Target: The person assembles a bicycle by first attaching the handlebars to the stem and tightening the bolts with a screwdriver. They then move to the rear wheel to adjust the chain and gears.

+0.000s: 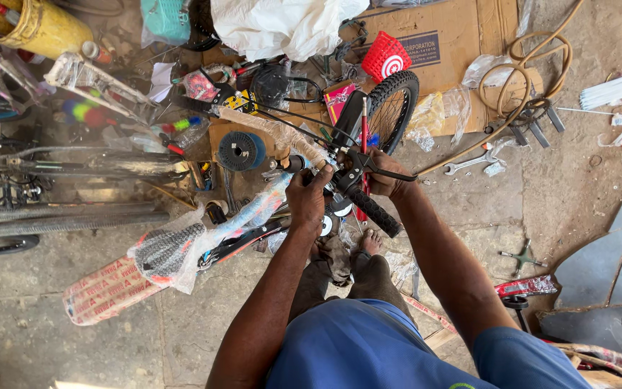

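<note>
A cracked concrete floor (563, 194) lies in daylight, littered with flattened cardboard (462, 36), a yellow bucket (37, 25), a hose (534, 65) and spanners (469, 164).

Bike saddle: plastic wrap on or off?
On. The saddle sits inside clear plastic wrapping, bunched around it, and wrap continues up the frame.

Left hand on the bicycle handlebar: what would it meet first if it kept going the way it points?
Probably the plastic-wrapped bicycle frame tube just beyond the left hand; past that, the round blue spool, though depth is unclear.
</note>
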